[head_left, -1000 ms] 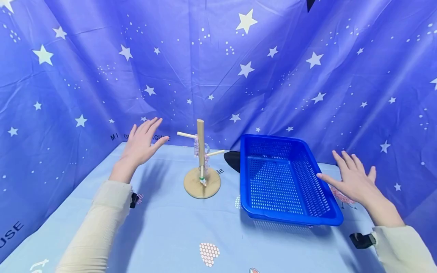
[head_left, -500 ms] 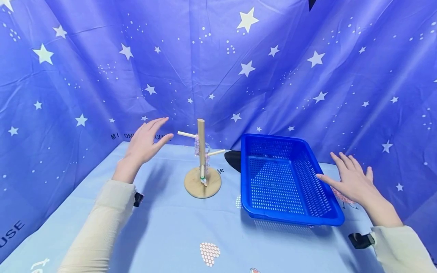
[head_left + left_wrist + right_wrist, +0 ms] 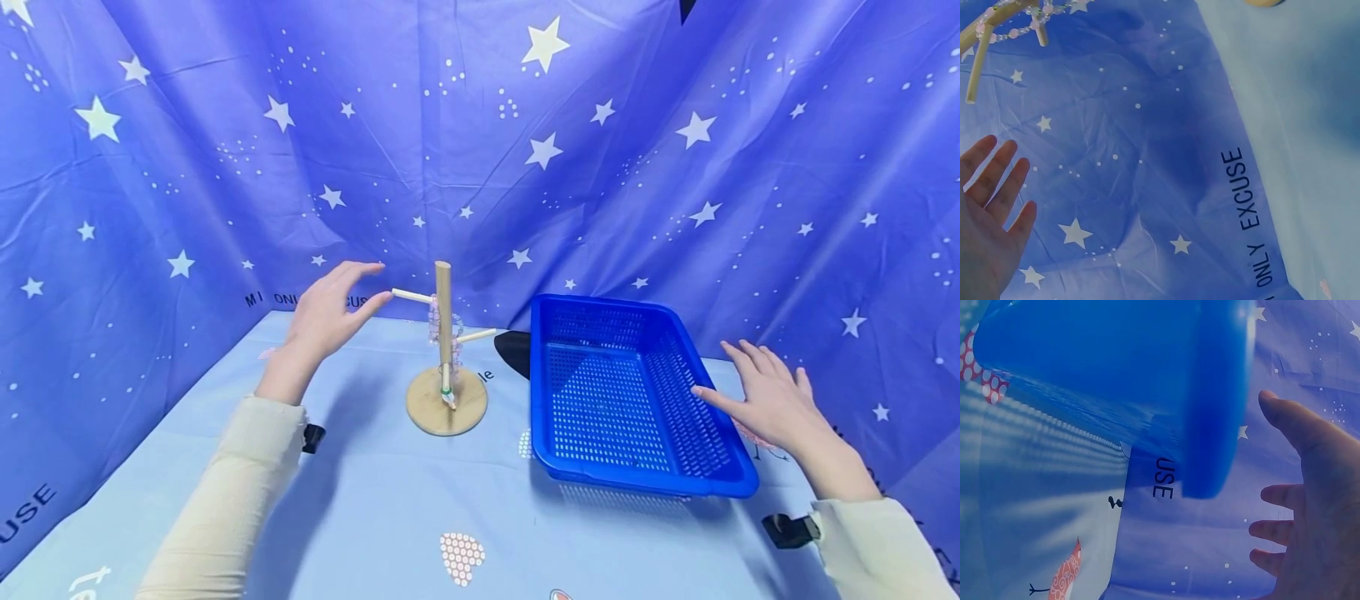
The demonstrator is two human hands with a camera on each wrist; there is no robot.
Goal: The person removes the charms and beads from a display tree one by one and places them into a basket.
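A wooden stand with a round base [image 3: 420, 408] and an upright post [image 3: 443, 312] carries thin side pegs. Pink and clear beaded bracelets [image 3: 434, 321] hang on its pegs. In the head view a small item with a green band [image 3: 447, 396] hangs at the front peg. My left hand [image 3: 322, 310] is near the tip of the upper left peg [image 3: 408, 295], thumb and fingers apart, holding nothing. My right hand [image 3: 776, 404] hovers by the right rim of a blue plastic basket [image 3: 543, 417], fingers spread and holding nothing. The left wrist view shows bracelet beads [image 3: 1015, 32] on the pegs.
The basket stands right of the stand on a light blue printed cloth [image 3: 360, 517]. Behind the table hangs a purple-blue star-patterned curtain [image 3: 465, 125]. A black camera strap piece [image 3: 313, 437] sits at the left cuff.
My left hand has moved right, toward the upper left peg, with its fingers bending a little toward the thumb. My right hand has shifted slightly to the left and down.
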